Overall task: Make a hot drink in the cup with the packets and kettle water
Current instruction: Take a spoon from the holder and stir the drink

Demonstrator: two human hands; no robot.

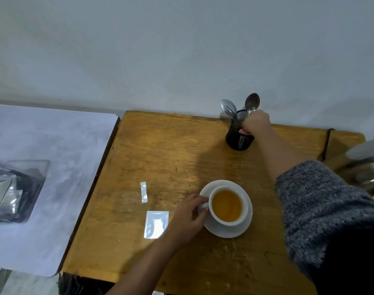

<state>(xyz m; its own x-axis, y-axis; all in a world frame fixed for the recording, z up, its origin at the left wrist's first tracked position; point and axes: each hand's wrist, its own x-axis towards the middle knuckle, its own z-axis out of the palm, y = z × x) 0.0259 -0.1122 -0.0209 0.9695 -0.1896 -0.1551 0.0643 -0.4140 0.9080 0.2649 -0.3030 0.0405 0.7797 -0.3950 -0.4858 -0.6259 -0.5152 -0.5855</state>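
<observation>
No writing is legible on the two silver packets [156,224] at nine o'clock of the amber-filled white cup [226,206], whose handle is pinched by the left hand [187,218], while a spoon [252,103] is clenched in the right hand [256,122].

Single head-worn wide-angle view, looking forward and steeply down onto the wooden surface [160,150], close above both forearms. Left hand [187,218] low in centre, right hand [256,122] farther out toward the wall [181,50] filling the top.
</observation>
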